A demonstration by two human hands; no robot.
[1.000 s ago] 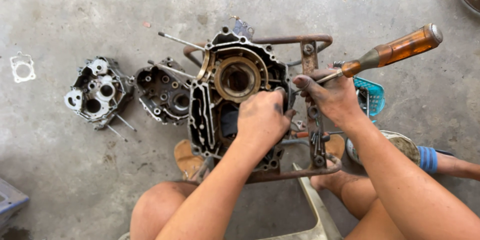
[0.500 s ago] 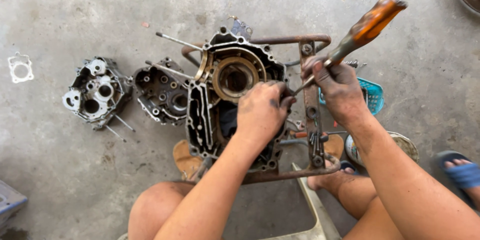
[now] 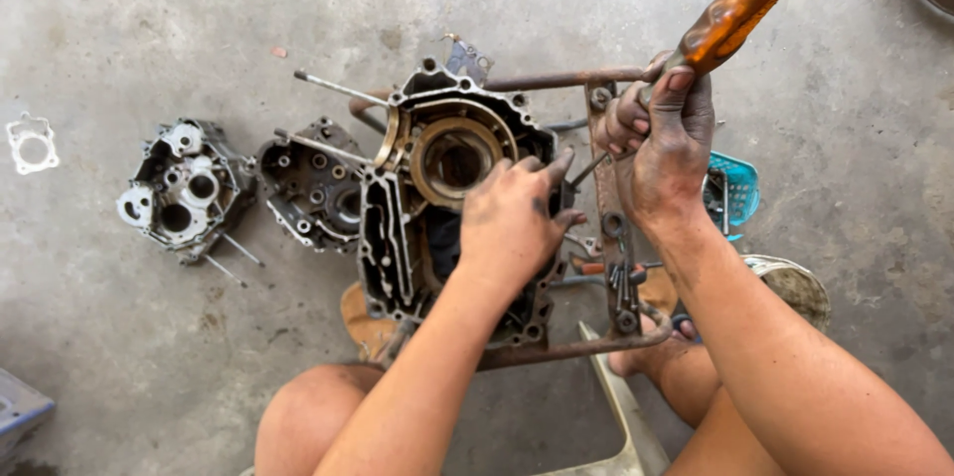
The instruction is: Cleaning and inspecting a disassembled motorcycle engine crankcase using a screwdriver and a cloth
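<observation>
A dark, oily engine crankcase (image 3: 397, 228) with a round brass-rimmed bore rests on a rusty metal frame (image 3: 556, 81) on the concrete floor. My left hand (image 3: 512, 218) lies flat on the crankcase's right side, fingers spread beside the bore. To its right, my right hand (image 3: 666, 133) grips a screwdriver with an amber handle (image 3: 730, 14). The handle points up and to the right, while its shaft runs down toward the crankcase edge beside my left fingers. Both hands are smeared with grease.
Two more engine casing parts (image 3: 179, 193) (image 3: 313, 183) lie left of the crankcase, with a white gasket (image 3: 30, 143) at the far left. A teal plastic basket (image 3: 735, 188) and a round tin (image 3: 795, 282) sit to the right. My knees and feet frame the bottom.
My right hand has swung the screwdriver handle from nearly level to steeply upward and moved slightly up. My left hand stays on the crankcase.
</observation>
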